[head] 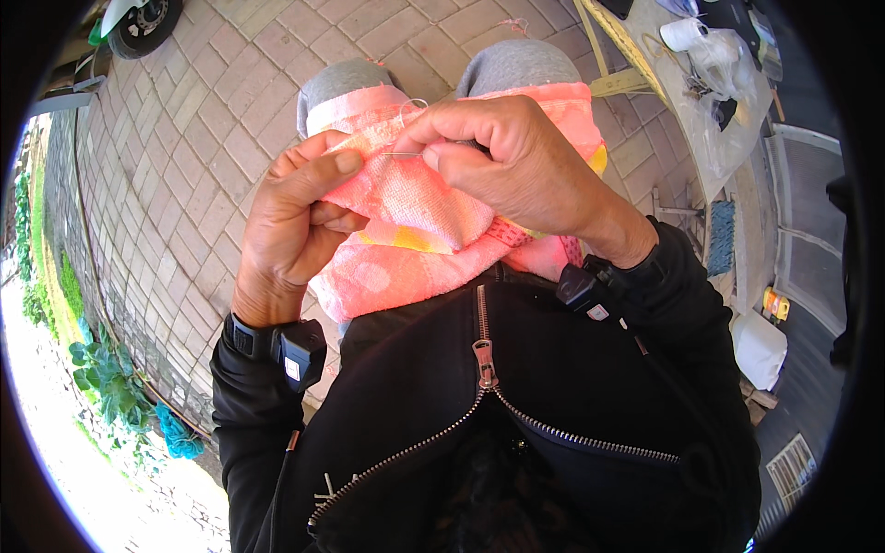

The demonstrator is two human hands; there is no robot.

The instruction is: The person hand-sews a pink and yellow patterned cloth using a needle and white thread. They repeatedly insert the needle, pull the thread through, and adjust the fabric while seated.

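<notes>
Across my lap lies a pink terry towel [397, 276] with yellow patches, partly folded over itself. My left hand [294, 200] pinches the towel's upper left part between thumb and fingers. From the right, my right hand [505, 152] holds a thin sewing needle [404, 153] between thumb and forefinger. The needle lies nearly level, its left end at the cloth; whether it has pierced the fabric I cannot tell. A loop of pale thread [413, 102] rises above the towel beside my right forefinger.
At upper right, a table [643, 48] with a yellow edge bears a thread cone [683, 33] and a clear plastic bag [726, 90]. A blue brush head [721, 238] and a white jug [760, 351] are at right. Brick paving [187, 152] surrounds my knees; a wheel [145, 27] stands upper left.
</notes>
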